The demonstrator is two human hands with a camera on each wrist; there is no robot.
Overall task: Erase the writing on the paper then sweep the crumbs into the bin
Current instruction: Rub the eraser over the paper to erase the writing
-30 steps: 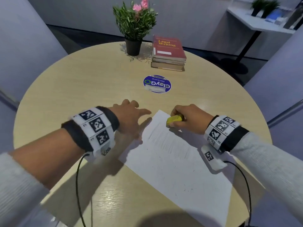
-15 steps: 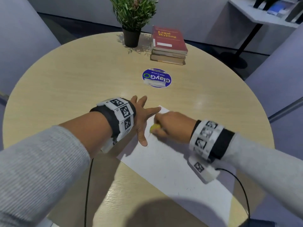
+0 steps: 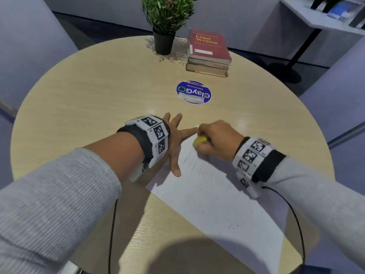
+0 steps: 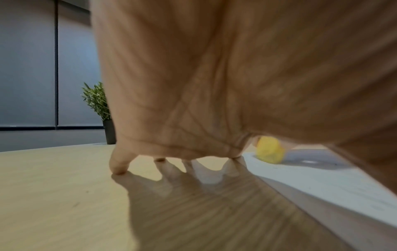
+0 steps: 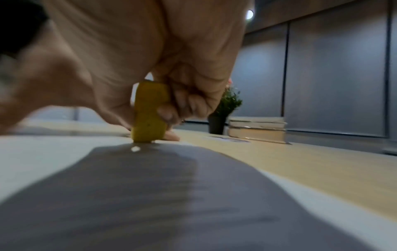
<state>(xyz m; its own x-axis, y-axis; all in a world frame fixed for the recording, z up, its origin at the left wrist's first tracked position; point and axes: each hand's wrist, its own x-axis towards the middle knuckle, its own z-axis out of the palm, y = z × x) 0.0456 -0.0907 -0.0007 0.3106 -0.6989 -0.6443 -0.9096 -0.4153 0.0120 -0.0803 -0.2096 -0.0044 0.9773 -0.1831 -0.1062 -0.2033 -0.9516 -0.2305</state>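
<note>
A white sheet of paper (image 3: 217,198) lies slanted on the round wooden table (image 3: 88,99), with faint pencil lines and dark crumbs (image 3: 229,226) scattered over it. My right hand (image 3: 215,138) grips a yellow eraser (image 3: 199,141) and holds it upright, its lower end on the paper's far corner (image 5: 148,112). My left hand (image 3: 175,139) lies flat with fingers spread, thumb on the paper's left edge and index finger reaching toward the eraser. In the left wrist view the fingertips (image 4: 118,168) touch the table, and the eraser (image 4: 269,152) shows beyond them. No bin is in view.
A round blue sticker (image 3: 193,92) lies beyond my hands. At the table's far side stand a potted plant (image 3: 165,22) and a stack of books (image 3: 208,53) topped by a red one. Cables trail from both wrists toward the near table edge.
My left hand slid right and spread onto the paper's left edge. My right hand carried the eraser left to the paper's far corner. The head view came closer and tilted down.
</note>
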